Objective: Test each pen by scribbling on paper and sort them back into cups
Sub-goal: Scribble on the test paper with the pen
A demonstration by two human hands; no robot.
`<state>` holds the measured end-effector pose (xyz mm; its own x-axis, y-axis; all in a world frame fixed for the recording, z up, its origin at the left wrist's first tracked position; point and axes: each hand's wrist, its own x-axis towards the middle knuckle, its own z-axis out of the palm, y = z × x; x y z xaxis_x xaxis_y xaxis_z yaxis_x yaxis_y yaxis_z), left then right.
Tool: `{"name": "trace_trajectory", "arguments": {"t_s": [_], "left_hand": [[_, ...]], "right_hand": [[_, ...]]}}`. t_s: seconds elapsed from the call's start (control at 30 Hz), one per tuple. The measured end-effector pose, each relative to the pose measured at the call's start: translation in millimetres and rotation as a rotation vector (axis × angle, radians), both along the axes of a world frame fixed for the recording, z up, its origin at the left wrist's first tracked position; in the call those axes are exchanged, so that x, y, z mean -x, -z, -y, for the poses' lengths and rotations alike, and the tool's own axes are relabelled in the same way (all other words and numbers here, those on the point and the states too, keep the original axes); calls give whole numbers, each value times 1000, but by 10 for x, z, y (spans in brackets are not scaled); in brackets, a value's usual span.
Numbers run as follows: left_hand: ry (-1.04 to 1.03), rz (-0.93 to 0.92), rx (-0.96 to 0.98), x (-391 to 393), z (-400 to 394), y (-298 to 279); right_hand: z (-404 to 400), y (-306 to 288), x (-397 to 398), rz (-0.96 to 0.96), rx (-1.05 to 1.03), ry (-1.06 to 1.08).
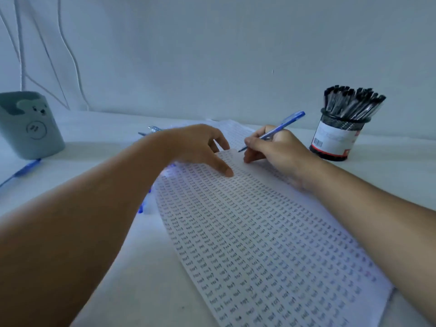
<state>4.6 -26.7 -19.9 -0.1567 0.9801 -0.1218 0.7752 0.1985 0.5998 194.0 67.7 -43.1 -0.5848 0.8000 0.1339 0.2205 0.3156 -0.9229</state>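
Blue pen is pinched in the right hand, tip at the scribbled paper; paper is pressed by the left hand, fingers spread; mesh cup is set right of paper.

A blue pen slants tip-down onto the paper, which lies flat, packed with small scribbles. Mesh cup right holds black-capped pens; grey-green cup stands left.

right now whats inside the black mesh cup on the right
The black mesh cup is packed with black-capped pens, standing upright and fanning out above the rim. Their lower ends and the cup's bottom are hidden by its wall and label.
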Motion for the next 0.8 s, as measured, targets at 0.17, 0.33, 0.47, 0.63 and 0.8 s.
{"name": "trace_trajectory", "arguments": {"t_s": [0.17, 0.33, 0.47, 0.63, 0.8], "left_hand": [[21, -54, 88, 11, -98, -63], [29, 35, 80, 52, -90, 6], [54, 24, 101, 75, -116, 3], [68, 10, 120, 78, -113, -17], [73, -112, 36, 90, -116, -28]], "right_hand": [[-66, 80, 5, -47, 5, -24], [-77, 98, 12, -42, -32, -57], [-110, 134, -2, -58, -33, -55], [-118, 95, -45, -21, -60, -96], [-76, 86, -43, -14, -32, -96]]}}
